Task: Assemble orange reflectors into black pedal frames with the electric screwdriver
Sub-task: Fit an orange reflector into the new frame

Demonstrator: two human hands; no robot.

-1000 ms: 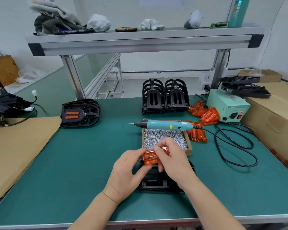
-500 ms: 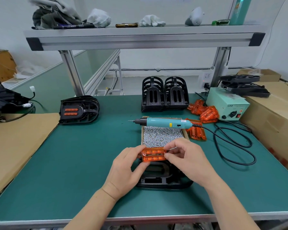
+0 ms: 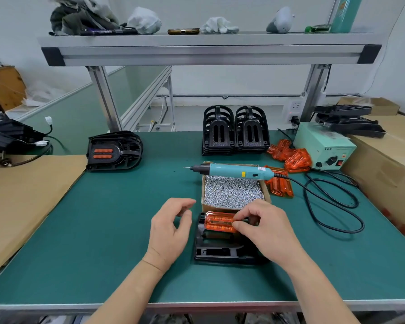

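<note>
Bench, head view.

Black pedal frame (image 3: 220, 252) lies flat on the green mat (image 3: 103, 230), near centre, just on the near side of the screw box (image 3: 232, 192). Orange reflector (image 3: 216, 224) sits on the far end of that frame, long side running left to right.

Right hand (image 3: 269, 235): thumb and curled fingers pinch the reflector's right end, and the palm covers the frame's right side. Cannot tell whether the reflector is fully seated in its slot, as the fingers hide that end.

Left hand (image 3: 171, 230): just left of the frame, touching neither frame nor reflector. Fingers loosely curled, thumb and forefinger apart, nothing held.

Electric screwdriver (image 3: 234, 171) lies across the far rim of the screw box, bit pointing left, untouched. Its black cable (image 3: 332, 206) loops over the mat to the right. The box is full of small silver screws.

Far centre: two stacks of empty black frames (image 3: 235, 132), standing side by side.

Far left: one pedal with two orange strips fitted (image 3: 114, 150), lying at the mat's edge beside the cardboard sheet (image 3: 21, 195).

Loose orange reflectors (image 3: 290, 155) are piled right of the stacks. A second lot of reflectors (image 3: 279, 187) lies right of the screw box, under the screwdriver's handle end.

Pale green power unit (image 3: 323, 146) stands far right, beside a cardboard carton (image 3: 384, 164) with dark frames on top (image 3: 346, 120).

Overhead shelf (image 3: 208, 50) carries cloths and gloves.
</note>
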